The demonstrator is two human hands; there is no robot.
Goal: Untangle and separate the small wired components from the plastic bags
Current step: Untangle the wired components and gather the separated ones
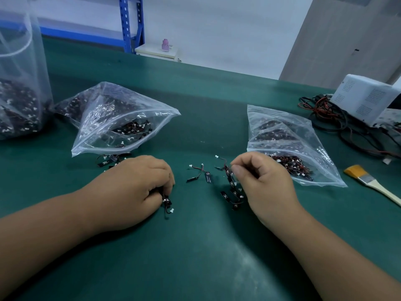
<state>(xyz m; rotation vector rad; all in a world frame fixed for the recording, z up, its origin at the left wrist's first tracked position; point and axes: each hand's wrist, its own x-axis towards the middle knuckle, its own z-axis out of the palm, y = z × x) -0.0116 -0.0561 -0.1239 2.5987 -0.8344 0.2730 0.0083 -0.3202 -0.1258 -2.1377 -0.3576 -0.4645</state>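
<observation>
1. A green mat [195, 246] is covering the whole worktop, running from the near edge to a white wall [217, 29] at the back.
2. A grey panel [336, 40] is rising at the far right, and a blue shelving post [128, 25] is standing at the far left beyond the worktop.
3. A tall clear bag [19, 83] is standing at the left edge, its bottom filled with dark wired parts.
4. The left zip bag [112, 118] is lying open-mouthed towards the person, and the right zip bag [286, 135] is lying well apart from it; both are holding wired components.
5. A white box unit [366, 98] is sitting at the right edge with cables [325, 114] piling beside it.
6. The left hand [134, 187] is resting on the mat, its fingers curling tightly round a single wired component [167, 202].
7. The right hand [262, 183] is pinching a tangled cluster [232, 187] between thumb and fingers, the cluster dangling to the mat.
8. A paintbrush [368, 181] is lying just right of the right zip bag.
9. Loose wired components [201, 173] are lying on the mat between the two hands.
10. A pink bottle [166, 44] is standing on a white cabinet [156, 52] against the wall.
</observation>
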